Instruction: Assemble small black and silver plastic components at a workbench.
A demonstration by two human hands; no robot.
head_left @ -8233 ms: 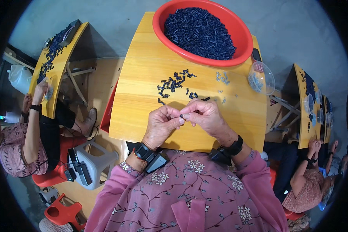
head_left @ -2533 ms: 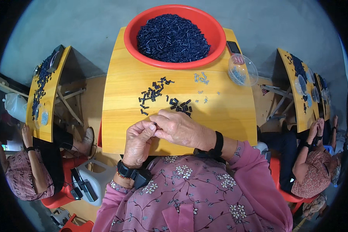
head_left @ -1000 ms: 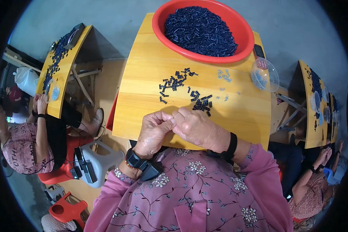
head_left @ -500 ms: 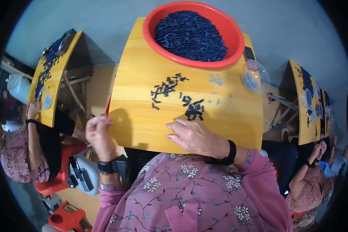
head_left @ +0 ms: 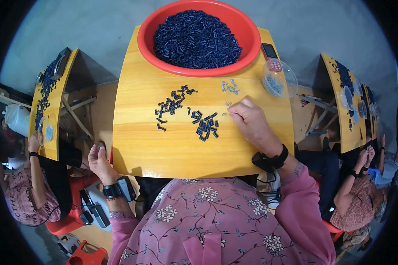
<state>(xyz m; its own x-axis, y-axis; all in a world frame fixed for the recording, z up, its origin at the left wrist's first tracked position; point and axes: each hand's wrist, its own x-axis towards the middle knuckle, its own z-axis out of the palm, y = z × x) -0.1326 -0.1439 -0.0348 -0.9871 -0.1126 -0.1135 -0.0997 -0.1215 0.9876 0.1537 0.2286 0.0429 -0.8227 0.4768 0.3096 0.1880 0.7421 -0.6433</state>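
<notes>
The left hand hangs past the counter's left edge, open room parting it from the right hand. Both curl their fingers, whether empty I can't tell. Stubby black tubes lie left of the right fingers, clear bits beyond.

A white plastic bag shows beside the left yellow wooden table; near a seated co-worker in a pink patterned shirt, a grey plastic stool bears black box-shaped devices.
</notes>
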